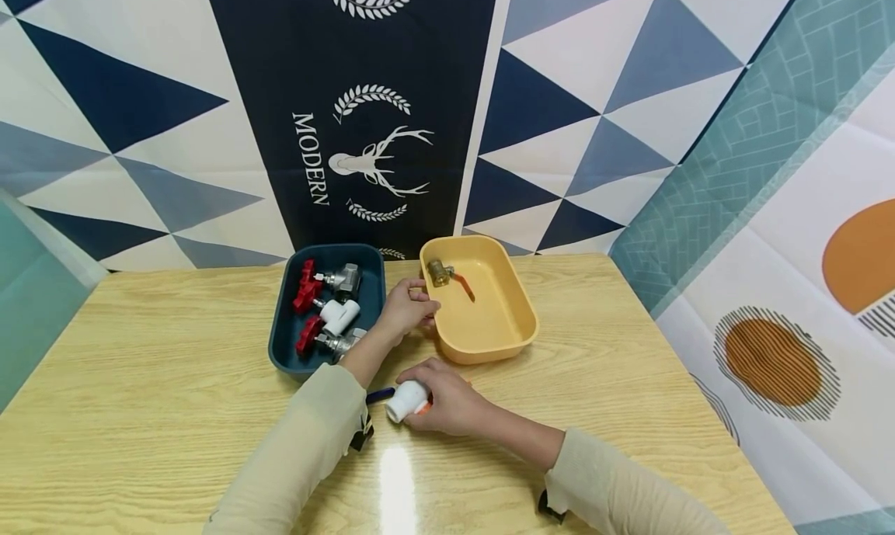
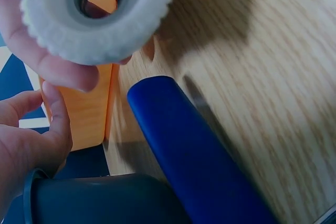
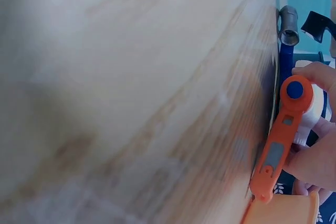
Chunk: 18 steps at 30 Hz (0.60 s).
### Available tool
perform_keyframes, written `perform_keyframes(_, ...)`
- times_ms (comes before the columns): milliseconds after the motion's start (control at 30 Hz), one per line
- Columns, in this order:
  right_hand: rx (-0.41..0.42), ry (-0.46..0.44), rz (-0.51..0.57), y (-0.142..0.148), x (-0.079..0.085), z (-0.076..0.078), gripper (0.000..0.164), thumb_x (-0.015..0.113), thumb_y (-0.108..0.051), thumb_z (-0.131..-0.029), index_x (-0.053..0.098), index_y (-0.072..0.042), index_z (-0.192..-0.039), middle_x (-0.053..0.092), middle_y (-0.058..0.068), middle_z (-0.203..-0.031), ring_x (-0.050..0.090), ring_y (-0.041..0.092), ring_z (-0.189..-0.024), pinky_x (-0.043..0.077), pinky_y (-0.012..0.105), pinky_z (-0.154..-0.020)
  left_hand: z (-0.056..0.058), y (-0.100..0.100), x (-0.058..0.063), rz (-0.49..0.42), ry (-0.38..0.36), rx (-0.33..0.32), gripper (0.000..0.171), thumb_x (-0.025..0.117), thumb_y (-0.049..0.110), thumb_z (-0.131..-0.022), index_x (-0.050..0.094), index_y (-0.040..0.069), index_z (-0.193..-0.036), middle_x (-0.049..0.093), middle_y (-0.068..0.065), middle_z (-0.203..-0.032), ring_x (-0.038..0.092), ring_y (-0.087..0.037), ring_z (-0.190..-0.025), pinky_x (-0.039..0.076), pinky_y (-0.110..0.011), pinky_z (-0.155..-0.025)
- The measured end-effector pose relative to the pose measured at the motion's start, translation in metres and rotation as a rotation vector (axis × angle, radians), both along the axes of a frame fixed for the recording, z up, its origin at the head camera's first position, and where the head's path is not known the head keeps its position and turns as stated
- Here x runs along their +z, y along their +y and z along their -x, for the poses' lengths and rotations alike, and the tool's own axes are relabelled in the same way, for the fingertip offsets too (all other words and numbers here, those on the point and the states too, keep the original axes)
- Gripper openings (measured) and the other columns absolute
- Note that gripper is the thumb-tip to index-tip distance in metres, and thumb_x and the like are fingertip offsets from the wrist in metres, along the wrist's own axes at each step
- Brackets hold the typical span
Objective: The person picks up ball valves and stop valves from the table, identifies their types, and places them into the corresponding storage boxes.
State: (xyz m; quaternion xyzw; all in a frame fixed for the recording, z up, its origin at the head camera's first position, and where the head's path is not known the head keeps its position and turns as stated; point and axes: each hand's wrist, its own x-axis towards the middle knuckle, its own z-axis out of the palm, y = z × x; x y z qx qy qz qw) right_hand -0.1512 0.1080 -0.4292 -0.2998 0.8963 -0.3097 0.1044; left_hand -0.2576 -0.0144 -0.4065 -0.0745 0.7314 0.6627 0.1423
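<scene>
My right hand (image 1: pixel 450 399) grips a white plastic ball valve (image 1: pixel 405 401) with an orange lever handle (image 3: pixel 278 148), held low over the table. A round opening with a ribbed rim shows in the left wrist view. My left hand (image 1: pixel 404 311) pinches the left rim of the yellow bin (image 1: pixel 489 341), thumb and fingertips at its edge. Inside that bin lies a brass valve (image 1: pixel 439 272) with a red lever. Partly hidden below my left forearm, a metal valve (image 3: pixel 289 24) with a blue lever handle (image 2: pixel 184 145) lies on the table.
A dark blue bin (image 1: pixel 280 341) stands left of the yellow one, holding several valves with red knobs (image 1: pixel 308 294), one with a white body (image 1: pixel 339 315). Both bins are near the table's (image 1: pixel 175 380) back edge, where a patterned cloth (image 1: pixel 377 131) hangs behind.
</scene>
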Motion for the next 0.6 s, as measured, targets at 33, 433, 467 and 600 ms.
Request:
perform_keyframes(33,-0.002,-0.001,-0.002,0.000,0.001,0.000,0.043,0.076,-0.019,-0.074,0.061,-0.016,-0.114,0.056,0.003,-0.107,0.049,0.011,-0.088,0.042,0.019,-0.071,0.000,0.000,0.000,0.000,0.000,0.000,0.056,0.065,0.003,-0.084,0.041,0.005,-0.134,0.052,-0.012,-0.104,0.058,-0.013,-0.067,0.056,-0.038,-0.077)
perform_keyframes(433,-0.028,-0.023,-0.021,0.003,0.010,-0.001,0.043,0.077,-0.021,-0.073,0.061,-0.016,-0.112,0.055,0.002,-0.102,0.048,0.010,-0.085,0.042,0.020,-0.069,0.001,0.000,0.002,0.005,-0.012,0.003,0.055,0.066,0.004,-0.084,0.041,0.006,-0.134,0.052,-0.012,-0.106,0.059,-0.014,-0.069,0.056,-0.029,-0.068)
perform_keyframes(467,-0.029,-0.024,-0.022,0.003,0.011,-0.002,0.043,0.077,-0.021,-0.073,0.061,-0.016,-0.112,0.055,0.002,-0.102,0.048,0.010,-0.085,0.042,0.020,-0.069,0.001,0.000,0.002,0.004,-0.012,0.004,0.055,0.066,0.004,-0.084,0.041,0.006,-0.133,0.052,-0.012,-0.106,0.059,-0.013,-0.070,0.056,-0.028,-0.066)
perform_keyframes(600,-0.038,-0.031,-0.019,0.005,0.016,-0.003,0.042,0.077,-0.021,-0.073,0.061,-0.016,-0.112,0.056,0.002,-0.104,0.048,0.011,-0.089,0.042,0.021,-0.072,0.000,0.000,0.002,0.001,-0.011,-0.001,0.054,0.066,0.003,-0.084,0.042,0.006,-0.133,0.052,-0.012,-0.105,0.058,-0.013,-0.069,0.056,-0.025,-0.063)
